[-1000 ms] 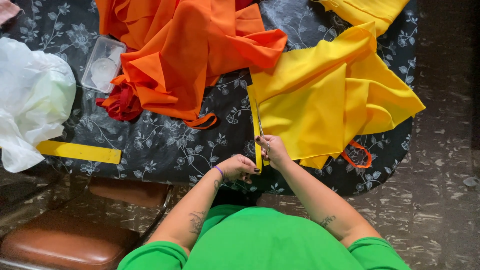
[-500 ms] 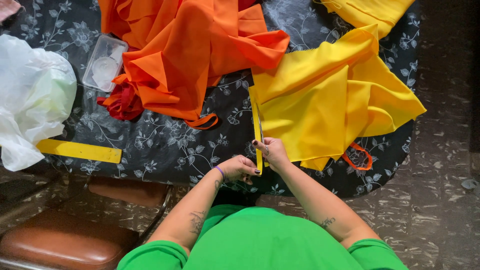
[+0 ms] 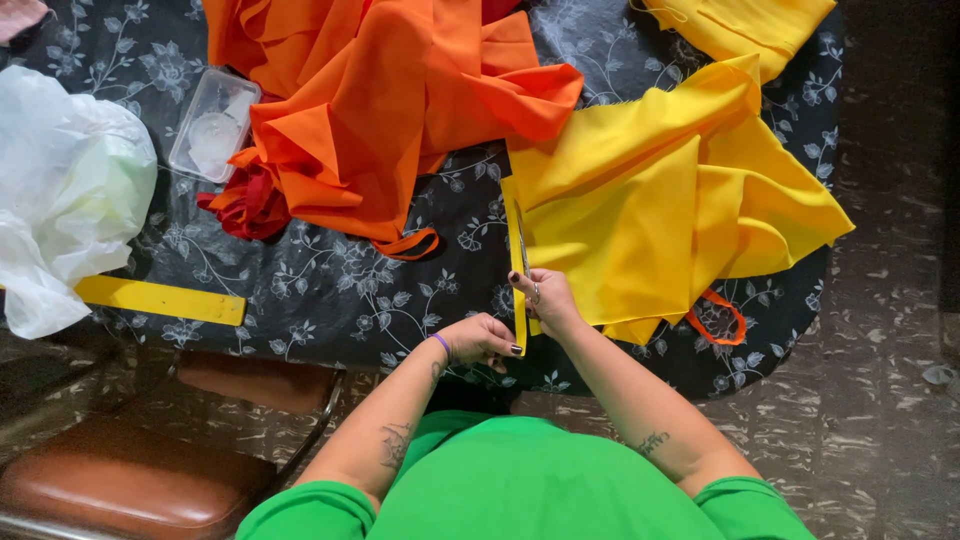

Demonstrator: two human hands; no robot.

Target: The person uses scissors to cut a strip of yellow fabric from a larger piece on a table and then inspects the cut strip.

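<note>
At the near edge of the surface (image 3: pixel 330 300), my right hand (image 3: pixel 548 300) is working scissors (image 3: pixel 522 245) along the yellow fabric (image 3: pixel 650 200). My left hand (image 3: pixel 485 338) is pinching the cut yellow strip (image 3: pixel 519 320), fingers closed on it.

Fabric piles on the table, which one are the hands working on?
The yellow fabric at the right: both the left hand and right hand grip its edge strip. The orange fabric lies untouched farther back.

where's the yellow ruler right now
In the head view the yellow ruler lies flat at the table's left near edge, just below the white plastic bag and well left of the left hand.
</note>
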